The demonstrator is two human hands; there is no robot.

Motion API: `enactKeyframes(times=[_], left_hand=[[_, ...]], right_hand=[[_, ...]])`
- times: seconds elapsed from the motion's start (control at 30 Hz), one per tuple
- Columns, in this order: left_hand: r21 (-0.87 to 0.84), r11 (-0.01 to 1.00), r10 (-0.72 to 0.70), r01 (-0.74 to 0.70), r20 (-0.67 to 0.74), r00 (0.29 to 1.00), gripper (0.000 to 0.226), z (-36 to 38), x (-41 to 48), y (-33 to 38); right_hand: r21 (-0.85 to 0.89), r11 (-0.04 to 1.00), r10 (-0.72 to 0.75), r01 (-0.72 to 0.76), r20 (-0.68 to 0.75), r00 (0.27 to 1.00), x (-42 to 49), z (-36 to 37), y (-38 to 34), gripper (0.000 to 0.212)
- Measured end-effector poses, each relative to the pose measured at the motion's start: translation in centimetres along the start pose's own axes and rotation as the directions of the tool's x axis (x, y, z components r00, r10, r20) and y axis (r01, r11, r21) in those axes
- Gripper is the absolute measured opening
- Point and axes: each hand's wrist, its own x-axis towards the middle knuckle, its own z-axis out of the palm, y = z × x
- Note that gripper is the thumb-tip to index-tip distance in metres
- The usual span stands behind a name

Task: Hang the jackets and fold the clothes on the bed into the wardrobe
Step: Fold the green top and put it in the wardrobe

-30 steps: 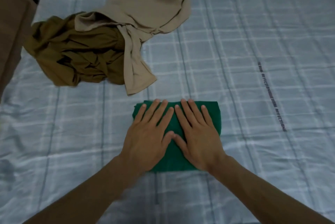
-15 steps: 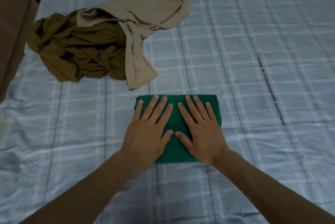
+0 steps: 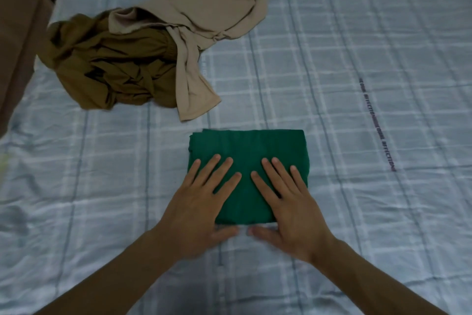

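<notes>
**Q:** What are your hands doing?

**A:** Both lie flat, fingers straight and spread, gripping nothing. My left hand (image 3: 201, 210) and right hand (image 3: 288, 212) rest side by side on the near half of the folded dark-green cloth garment (image 3: 255, 146). The palms are down and the thumbs sit off its near edge, on the sheet. I'd say I am pressing the layers flat so the rectangle holds its shape when lifted.

**Q:** Where does that leave the green piece?

**A:** It lies on the bed with the pale blue checked sheet (image 3: 357, 33), squared up directly in front of me. It looks fully folded to me, but it has not yet gone to the wardrobe.

**Q:** And beyond it?

**A:** Farther up the bed, to my left and apart from the green piece, a crumpled olive-brown fabric garment (image 3: 109, 67) sits in a heap. A loose beige fabric garment (image 3: 204, 0) is draped partly over it. One beige strip trails toward the green rectangle without touching it. Both are unfolded, and I judge they lie there to wait their turn, out of my working space. A brown wooden panel (image 3: 15, 46) stands at the bed's far left edge. I cannot tell whether it is the wardrobe.

**Q:** What does the next move call for?

**A:** Probably getting my hands under the folded piece and lifting it whole, or the layers may slide apart.
</notes>
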Motion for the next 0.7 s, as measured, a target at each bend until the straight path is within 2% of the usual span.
enactKeyframes(times=[0.2,0.33,0.43,0.7], left_hand=[[0.073,0.997,-0.007,0.011,-0.053,0.999,0.099,0.1,0.0,0.2],[0.089,0.996,-0.011,0.032,-0.231,0.973,0.068,-0.3,0.1,1.2],[0.042,0.997,-0.048,0.063,-0.299,0.953,0.066,-2.1,-0.2,1.8],[0.069,0.983,-0.139,0.17,-0.323,0.936,0.059,-12.7,-8.0,6.7]], right_hand=[[-0.053,0.999,0.001,-0.006,-0.093,0.996,0.1,0.7,0.0,0.085],[-0.055,0.998,0.03,-0.044,-0.229,0.973,0.7,0.9,-0.6,0.068],[-0.024,0.999,0.038,-0.048,-0.307,0.951,0.7,-0.5,-1.1,0.053],[-0.017,0.998,-0.063,0.06,-0.216,0.974,-3.6,-13.3,-6.6,0.047]])
